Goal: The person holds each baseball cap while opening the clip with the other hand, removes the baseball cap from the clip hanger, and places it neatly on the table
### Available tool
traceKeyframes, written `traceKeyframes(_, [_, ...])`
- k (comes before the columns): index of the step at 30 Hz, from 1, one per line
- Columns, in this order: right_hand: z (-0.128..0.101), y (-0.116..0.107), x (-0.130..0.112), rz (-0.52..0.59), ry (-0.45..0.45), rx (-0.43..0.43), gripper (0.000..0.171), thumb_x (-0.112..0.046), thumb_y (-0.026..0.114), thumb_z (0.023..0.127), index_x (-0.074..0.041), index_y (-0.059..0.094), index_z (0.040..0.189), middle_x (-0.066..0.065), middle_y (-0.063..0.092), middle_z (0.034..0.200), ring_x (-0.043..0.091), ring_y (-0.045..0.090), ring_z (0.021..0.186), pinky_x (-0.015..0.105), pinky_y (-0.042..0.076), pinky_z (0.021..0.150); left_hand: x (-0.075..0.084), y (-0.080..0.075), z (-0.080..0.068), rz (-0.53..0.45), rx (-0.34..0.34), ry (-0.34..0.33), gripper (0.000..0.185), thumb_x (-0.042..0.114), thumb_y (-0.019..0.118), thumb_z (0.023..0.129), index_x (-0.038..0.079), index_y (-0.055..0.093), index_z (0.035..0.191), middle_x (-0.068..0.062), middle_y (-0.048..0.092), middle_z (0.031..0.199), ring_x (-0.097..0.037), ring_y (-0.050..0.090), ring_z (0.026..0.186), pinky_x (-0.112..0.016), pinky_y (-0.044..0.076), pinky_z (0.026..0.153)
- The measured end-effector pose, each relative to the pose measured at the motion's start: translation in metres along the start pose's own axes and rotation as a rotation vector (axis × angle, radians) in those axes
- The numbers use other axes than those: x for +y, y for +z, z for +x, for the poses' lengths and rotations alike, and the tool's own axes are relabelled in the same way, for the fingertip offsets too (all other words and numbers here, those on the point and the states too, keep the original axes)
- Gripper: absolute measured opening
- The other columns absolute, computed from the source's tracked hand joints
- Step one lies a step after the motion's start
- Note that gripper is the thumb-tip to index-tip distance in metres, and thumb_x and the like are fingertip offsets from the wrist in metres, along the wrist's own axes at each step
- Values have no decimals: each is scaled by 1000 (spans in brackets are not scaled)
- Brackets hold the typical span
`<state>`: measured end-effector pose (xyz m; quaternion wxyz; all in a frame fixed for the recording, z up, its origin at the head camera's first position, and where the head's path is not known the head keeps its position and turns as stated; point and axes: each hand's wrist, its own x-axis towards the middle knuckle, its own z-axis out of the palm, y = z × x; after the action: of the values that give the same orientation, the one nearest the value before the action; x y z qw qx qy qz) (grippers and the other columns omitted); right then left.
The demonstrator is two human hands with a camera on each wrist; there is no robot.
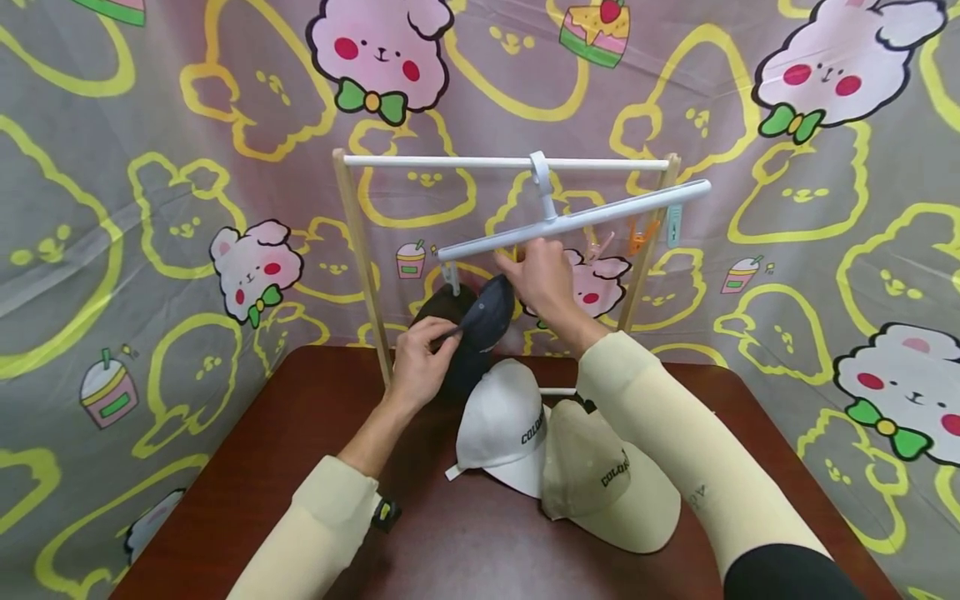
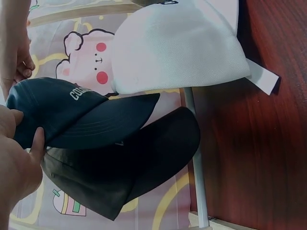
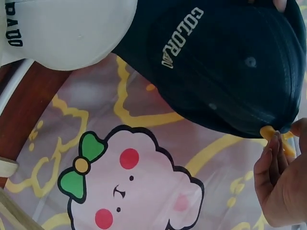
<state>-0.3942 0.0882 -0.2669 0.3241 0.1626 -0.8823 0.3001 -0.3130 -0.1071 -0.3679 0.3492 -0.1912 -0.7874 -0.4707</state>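
A navy cap (image 1: 487, 315) lettered "COLORADO" (image 3: 230, 62) hangs in the air under a white hanger bar (image 1: 577, 221). My left hand (image 1: 442, 335) pinches its brim (image 2: 103, 125) from the left. My right hand (image 1: 517, 268) is at the cap's back edge, where its fingers (image 3: 271, 160) pinch a yellow clip (image 3: 273, 133) on the rim. A black cap (image 1: 442, 307) hangs from the bar's left clip right behind the navy one, and it shows below the navy cap in the left wrist view (image 2: 134, 167).
A white cap (image 1: 502, 425) and a beige cap (image 1: 600, 479) lie on the brown table (image 1: 262, 467) below my right forearm. The wooden rack (image 1: 363, 258) with a white top rod (image 1: 450, 162) carries the hanger. Orange (image 1: 642, 235) and blue (image 1: 674, 225) clips hang at its right end.
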Motion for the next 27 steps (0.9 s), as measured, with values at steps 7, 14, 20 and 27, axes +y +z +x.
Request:
traceKeyframes(7, [3, -2, 3, 2, -78, 8, 46, -31, 68, 98, -5, 59, 60, 4, 43, 50, 21, 45, 42, 32, 32, 41, -2, 2, 3, 4, 55, 9, 10, 7, 73, 95, 0, 79, 97, -10, 73, 97, -24, 70, 91, -38, 57, 78])
traceKeyframes(14, [5, -2, 5, 54, -84, -31, 43, -25, 63, 101, -4, 60, 63, 2, 42, 52, 19, 44, 43, 30, 32, 41, -11, -4, 3, 20, 114, -37, 9, 7, 74, 93, 0, 79, 94, -10, 74, 94, -24, 68, 87, -28, 51, 74])
traceKeyframes(20, [6, -2, 7, 88, -86, -22, 45, -19, 58, 101, -8, 51, 58, 1, 39, 51, 20, 42, 43, 30, 31, 42, -18, -15, -7, 24, 114, -96, 9, 7, 74, 94, 0, 79, 95, -12, 74, 94, -26, 68, 88, -23, 49, 73])
traceKeyframes(27, [3, -3, 9, 96, -107, -12, 47, -22, 63, 99, -7, 52, 56, 1, 38, 50, 21, 42, 42, 31, 30, 41, -29, -36, -22, -14, 145, -168, 10, 5, 74, 93, -3, 79, 96, -15, 75, 96, -24, 66, 86, -12, 45, 71])
